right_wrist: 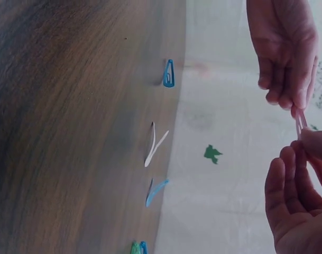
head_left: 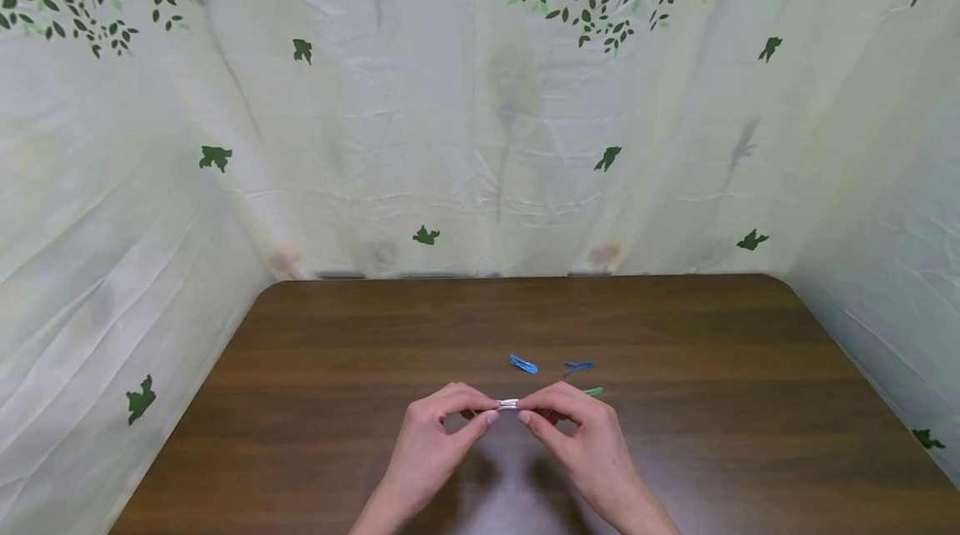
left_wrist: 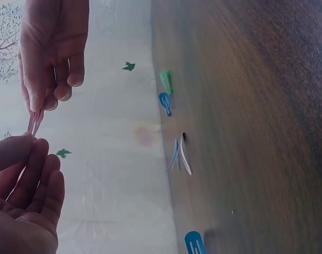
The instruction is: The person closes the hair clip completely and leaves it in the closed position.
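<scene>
Both hands meet over the near middle of the brown table (head_left: 360, 368) and pinch one small pale hair clip (head_left: 508, 404) between them, one at each end. My left hand (head_left: 489, 413) grips its left end with thumb and forefinger; my right hand (head_left: 527, 412) pinches the right end. The clip (left_wrist: 35, 121) looks pinkish and thin in the left wrist view, held above the table between the left hand (left_wrist: 28, 143) and the right hand (left_wrist: 44, 103). In the right wrist view the clip (right_wrist: 300, 124) shows the same way.
Loose clips lie on the table just beyond the hands: a light blue one (head_left: 523, 364), a darker blue one (head_left: 578, 367) and a green one (head_left: 593, 391). A white opened clip (right_wrist: 155, 144) lies among them. Leaf-printed cloth (head_left: 480, 143) walls the table on three sides.
</scene>
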### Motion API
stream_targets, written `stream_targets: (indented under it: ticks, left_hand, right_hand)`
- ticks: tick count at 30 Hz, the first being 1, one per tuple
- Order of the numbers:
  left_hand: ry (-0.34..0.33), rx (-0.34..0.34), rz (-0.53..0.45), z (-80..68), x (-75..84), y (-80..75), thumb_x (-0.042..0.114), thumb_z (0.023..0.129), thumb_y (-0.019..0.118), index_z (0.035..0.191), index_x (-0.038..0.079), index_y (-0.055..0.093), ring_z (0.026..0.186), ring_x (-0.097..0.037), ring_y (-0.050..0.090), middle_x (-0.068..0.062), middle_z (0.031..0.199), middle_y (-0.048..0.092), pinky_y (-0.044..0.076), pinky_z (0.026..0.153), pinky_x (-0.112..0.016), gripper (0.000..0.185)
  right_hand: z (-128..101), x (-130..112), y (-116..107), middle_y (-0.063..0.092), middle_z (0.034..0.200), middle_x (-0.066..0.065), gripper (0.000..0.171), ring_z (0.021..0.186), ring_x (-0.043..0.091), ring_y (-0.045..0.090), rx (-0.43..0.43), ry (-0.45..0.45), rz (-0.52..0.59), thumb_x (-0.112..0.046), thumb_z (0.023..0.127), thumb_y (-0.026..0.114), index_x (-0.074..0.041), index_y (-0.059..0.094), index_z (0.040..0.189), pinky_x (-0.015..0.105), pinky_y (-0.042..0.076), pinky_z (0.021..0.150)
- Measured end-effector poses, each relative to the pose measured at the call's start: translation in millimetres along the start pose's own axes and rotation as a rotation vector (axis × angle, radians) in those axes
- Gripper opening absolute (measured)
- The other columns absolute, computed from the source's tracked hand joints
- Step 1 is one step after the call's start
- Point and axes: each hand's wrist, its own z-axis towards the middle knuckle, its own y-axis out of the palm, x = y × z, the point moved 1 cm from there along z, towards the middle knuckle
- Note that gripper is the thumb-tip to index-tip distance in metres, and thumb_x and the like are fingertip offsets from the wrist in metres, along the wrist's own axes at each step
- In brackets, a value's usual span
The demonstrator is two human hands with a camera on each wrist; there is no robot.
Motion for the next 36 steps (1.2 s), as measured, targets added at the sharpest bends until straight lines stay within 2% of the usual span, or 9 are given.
stream_targets:
  ticks: [5, 8, 14, 19, 24, 27, 29, 32, 36]
  left_hand:
    - [0.005, 0.003, 0.012, -0.9, 2.7, -0.9, 0.009, 0.085, 0.077, 0.094, 0.021, 0.076, 0.079, -0.010, 0.061, 0.010, 0.086, 0.068, 0.050, 0.071, -0.028, 0.015]
    - [0.032, -0.001, 0.022, -1.1, 3.7, -1.6, 0.009, 0.086, 0.076, 0.094, 0.022, 0.074, 0.079, -0.010, 0.061, 0.009, 0.086, 0.068, 0.050, 0.072, -0.028, 0.016]
    - [0.078, -0.045, 0.009, -0.1, 6.4, -4.2, 0.009, 0.090, 0.072, 0.093, 0.022, 0.070, 0.081, -0.010, 0.060, 0.008, 0.087, 0.066, 0.050, 0.074, -0.027, 0.013]
    - [0.006, -0.116, -0.082, 0.8, 6.2, -5.3, 0.011, 0.093, 0.069, 0.091, 0.020, 0.068, 0.082, -0.013, 0.059, 0.007, 0.087, 0.064, 0.050, 0.075, -0.027, 0.010]
    - [-0.034, -0.173, -0.186, 1.8, 6.3, -5.9, 0.003, 0.092, 0.066, 0.093, 0.017, 0.067, 0.084, -0.016, 0.059, 0.006, 0.090, 0.063, 0.049, 0.078, -0.026, 0.014]
    - [-0.044, -0.179, -0.213, 2.1, 6.0, -6.4, 0.001, 0.092, 0.066, 0.093, 0.014, 0.068, 0.085, -0.018, 0.060, 0.004, 0.090, 0.064, 0.049, 0.079, -0.026, 0.014]
    - [-0.055, -0.167, -0.199, 2.5, 6.1, -7.3, 0.005, 0.092, 0.067, 0.093, 0.015, 0.069, 0.084, -0.017, 0.060, 0.004, 0.089, 0.065, 0.049, 0.078, -0.026, 0.010]
    - [-0.063, -0.145, -0.141, 3.2, 6.5, -9.0, 0.013, 0.091, 0.071, 0.093, 0.020, 0.071, 0.083, -0.014, 0.059, 0.006, 0.087, 0.066, 0.049, 0.076, -0.027, 0.007]
    - [-0.015, -0.121, -0.046, 3.4, 7.6, -10.7, 0.012, 0.087, 0.076, 0.094, 0.024, 0.072, 0.082, -0.011, 0.060, 0.009, 0.087, 0.067, 0.050, 0.074, -0.029, 0.014]
  right_hand:
    - [-0.7, -0.8, 0.3, 0.069, 0.092, -0.008, 0.012, 0.081, 0.009, 0.062, -0.004, -0.007, 0.018, -0.018, 0.090, 0.074, -0.024, 0.075, 0.099, 0.026, 0.051, 0.070]
    - [-1.3, -1.2, 0.8, 0.070, 0.095, -0.009, 0.011, 0.084, 0.010, 0.063, -0.010, -0.017, 0.039, -0.020, 0.090, 0.073, -0.025, 0.076, 0.100, 0.026, 0.052, 0.071]
    - [-2.1, -2.2, 2.4, 0.071, 0.098, 0.001, 0.012, 0.089, 0.017, 0.065, -0.041, -0.007, 0.188, -0.016, 0.091, 0.071, -0.018, 0.076, 0.102, 0.030, 0.055, 0.073]
    - [-1.0, -1.7, 2.5, 0.070, 0.098, 0.005, 0.013, 0.088, 0.021, 0.065, -0.071, -0.023, 0.281, -0.006, 0.092, 0.068, -0.011, 0.075, 0.102, 0.030, 0.055, 0.072]
    - [0.2, -0.7, 2.8, 0.070, 0.096, 0.007, 0.015, 0.085, 0.019, 0.065, -0.123, -0.057, 0.338, 0.000, 0.092, 0.065, -0.008, 0.073, 0.102, 0.030, 0.054, 0.072]
    - [0.4, -0.7, 3.0, 0.069, 0.090, 0.008, 0.014, 0.079, 0.018, 0.064, -0.139, -0.020, 0.380, 0.000, 0.093, 0.064, -0.007, 0.073, 0.101, 0.030, 0.055, 0.071]
    - [0.3, -0.8, 3.0, 0.067, 0.086, 0.009, 0.012, 0.076, 0.018, 0.063, -0.129, 0.023, 0.396, -0.001, 0.093, 0.065, -0.006, 0.072, 0.102, 0.031, 0.055, 0.070]
    - [0.2, -1.7, 3.0, 0.065, 0.081, 0.012, 0.012, 0.073, 0.019, 0.062, -0.108, 0.118, 0.405, -0.007, 0.093, 0.067, -0.004, 0.072, 0.103, 0.033, 0.056, 0.070]
    - [0.5, -2.2, 3.8, 0.066, 0.083, 0.017, 0.020, 0.074, 0.019, 0.064, -0.087, 0.222, 0.432, -0.012, 0.093, 0.069, 0.000, 0.071, 0.108, 0.035, 0.057, 0.071]
